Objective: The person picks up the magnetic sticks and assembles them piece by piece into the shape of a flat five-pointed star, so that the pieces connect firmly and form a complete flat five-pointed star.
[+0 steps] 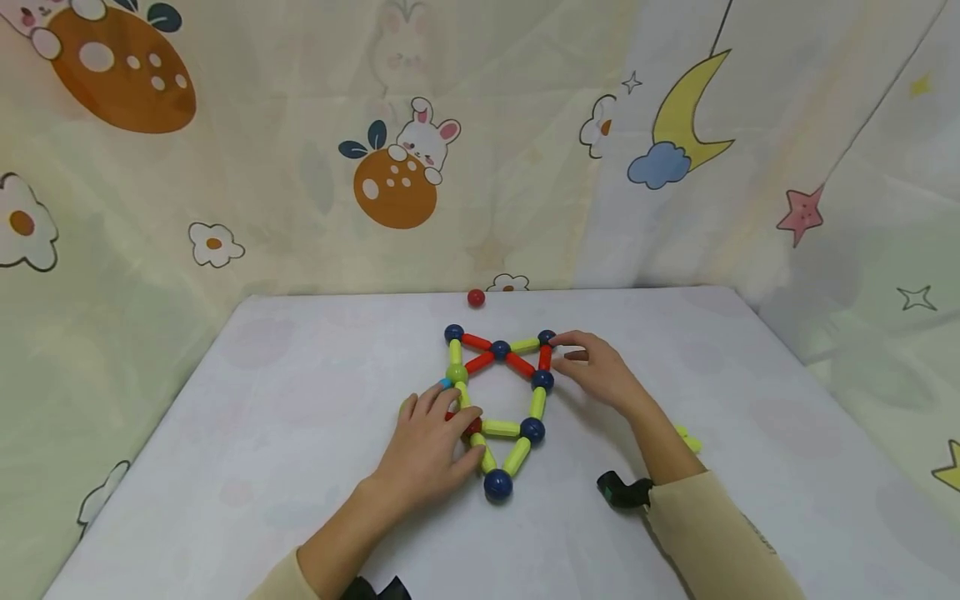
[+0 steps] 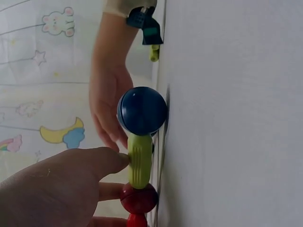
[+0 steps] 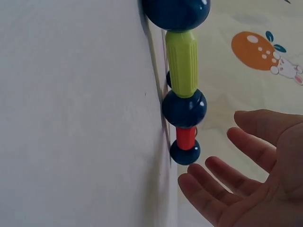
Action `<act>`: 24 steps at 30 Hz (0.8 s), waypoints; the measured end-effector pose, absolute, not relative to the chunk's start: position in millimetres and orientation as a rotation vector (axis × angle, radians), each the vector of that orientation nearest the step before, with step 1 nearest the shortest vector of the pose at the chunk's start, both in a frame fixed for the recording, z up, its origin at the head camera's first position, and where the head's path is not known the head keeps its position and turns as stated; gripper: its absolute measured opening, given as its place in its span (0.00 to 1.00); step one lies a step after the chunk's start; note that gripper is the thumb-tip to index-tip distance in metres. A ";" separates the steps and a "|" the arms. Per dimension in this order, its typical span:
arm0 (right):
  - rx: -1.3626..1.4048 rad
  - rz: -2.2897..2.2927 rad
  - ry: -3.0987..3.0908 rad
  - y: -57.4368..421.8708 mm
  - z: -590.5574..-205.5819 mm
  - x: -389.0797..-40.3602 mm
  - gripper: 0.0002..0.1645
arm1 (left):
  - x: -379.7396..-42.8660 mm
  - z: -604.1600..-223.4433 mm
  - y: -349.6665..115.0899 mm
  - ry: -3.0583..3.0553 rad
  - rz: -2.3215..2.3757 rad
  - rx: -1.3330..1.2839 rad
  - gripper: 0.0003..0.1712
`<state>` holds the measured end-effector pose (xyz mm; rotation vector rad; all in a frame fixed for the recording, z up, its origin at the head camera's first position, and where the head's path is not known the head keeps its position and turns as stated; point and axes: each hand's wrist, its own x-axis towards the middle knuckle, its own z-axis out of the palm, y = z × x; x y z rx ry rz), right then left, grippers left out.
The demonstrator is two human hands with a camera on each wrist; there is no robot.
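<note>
A flat figure of magnetic sticks (image 1: 501, 428) and balls (image 1: 532, 430) lies on the table, with yellow-green and red sticks joined by mostly dark blue balls. My left hand (image 1: 427, 454) rests over its lower left side, fingers spread and partly hiding a red ball (image 2: 138, 198) and a blue piece (image 1: 447, 383). In the left wrist view its thumb touches a yellow-green stick (image 2: 139, 161). At the figure's upper right, my right hand (image 1: 596, 371) holds nothing; its loosely bent fingers are right beside a dark blue ball (image 1: 547, 337) and a red stick (image 1: 545, 357).
A single red ball (image 1: 476, 297) sits by the far edge of the white table (image 1: 315, 417). Loose yellow-green sticks (image 1: 688, 440) lie partly behind the right forearm. Beyond the table hangs a patterned cloth (image 1: 285, 150). A black wrist strap piece (image 1: 624, 490) juts from the right sleeve.
</note>
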<state>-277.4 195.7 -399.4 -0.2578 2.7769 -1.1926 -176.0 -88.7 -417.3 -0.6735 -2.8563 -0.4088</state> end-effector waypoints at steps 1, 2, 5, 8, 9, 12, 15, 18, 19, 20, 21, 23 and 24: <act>-0.276 -1.174 2.788 197.7 -398.2 -274.4 0.25 | -176.4 -417.4 -89.1 -2.867 -0.410 -0.676 0.25; -0.296 -1.160 2.799 199.8 -397.0 -271.4 0.25 | -177.0 -417.3 -89.3 -2.879 -0.416 -0.677 0.25; -0.350 -1.123 2.826 206.7 -393.4 -263.2 0.24 | -177.5 -417.1 -89.8 -2.913 -0.424 -0.678 0.26; -0.398 -1.096 2.837 214.5 -390.1 -255.1 0.23 | -177.6 -417.0 -90.2 -2.936 -0.431 -0.675 0.27; -0.410 -1.085 2.838 217.8 -389.5 -252.8 0.23 | -177.6 -417.1 -90.3 -2.940 -0.432 -0.676 0.27; -0.449 -1.044 2.826 229.8 -387.5 -248.0 0.22 | -178.0 -417.1 -90.7 -2.944 -0.434 -0.681 0.27; -0.467 -0.978 2.810 246.1 -384.4 -246.6 0.20 | -177.9 -417.3 -91.6 -2.942 -0.436 -0.683 0.27; -0.444 -0.906 2.779 263.8 -378.0 -245.3 0.21 | -177.3 -417.2 -92.7 -2.941 -0.439 -0.685 0.27; -0.432 -0.888 2.763 270.2 -375.6 -244.3 0.21 | -177.3 -417.3 -92.6 -2.942 -0.443 -0.687 0.27; -0.418 -0.873 2.745 276.2 -373.1 -243.1 0.22 | -177.3 -417.4 -92.5 -2.943 -0.446 -0.688 0.27; -0.403 -0.860 2.727 281.8 -370.9 -241.9 0.22 | -177.3 -417.5 -92.5 -2.944 -0.445 -0.690 0.28; -0.390 -0.843 2.690 292.1 -367.4 -240.5 0.23 | -177.2 -417.0 -92.4 -2.949 -0.446 -0.687 0.28; -0.391 -0.837 2.677 297.1 -366.3 -240.0 0.23 | -177.1 -416.8 -92.4 -2.953 -0.446 -0.685 0.28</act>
